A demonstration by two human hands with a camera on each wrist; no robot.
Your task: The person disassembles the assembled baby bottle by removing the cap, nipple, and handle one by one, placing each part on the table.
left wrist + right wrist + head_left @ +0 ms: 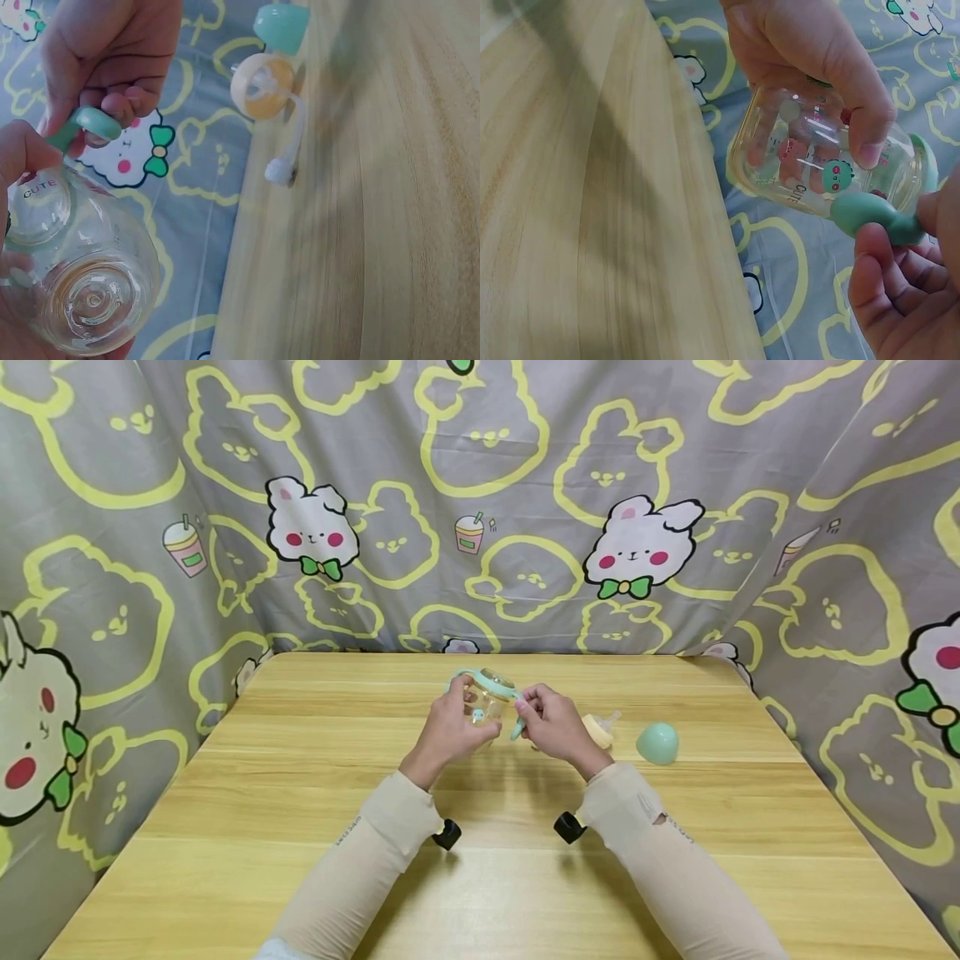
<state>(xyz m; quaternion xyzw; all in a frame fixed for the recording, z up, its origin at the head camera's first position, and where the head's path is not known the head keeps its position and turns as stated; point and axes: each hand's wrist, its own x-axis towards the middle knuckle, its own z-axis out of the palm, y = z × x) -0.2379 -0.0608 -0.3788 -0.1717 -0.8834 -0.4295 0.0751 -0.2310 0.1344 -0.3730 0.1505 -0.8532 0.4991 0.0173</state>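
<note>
A clear baby bottle (489,703) with small cartoon prints is held tilted above the table, its base showing in the left wrist view. My left hand (450,727) grips the bottle's body, thumb on one side and fingers round the other. Around the bottle's neck sits a mint-green handle ring (877,217) with two side grips. My right hand (553,722) pinches one of these grips between thumb and fingers. The bottle's top end carries no nipple collar in the head view.
Right of my hands lie a pale yellow collar with a nipple and straw (262,86) and a mint-green dome cap (657,744). The wooden table (480,893) ends at a patterned grey curtain (525,552) behind and at both sides.
</note>
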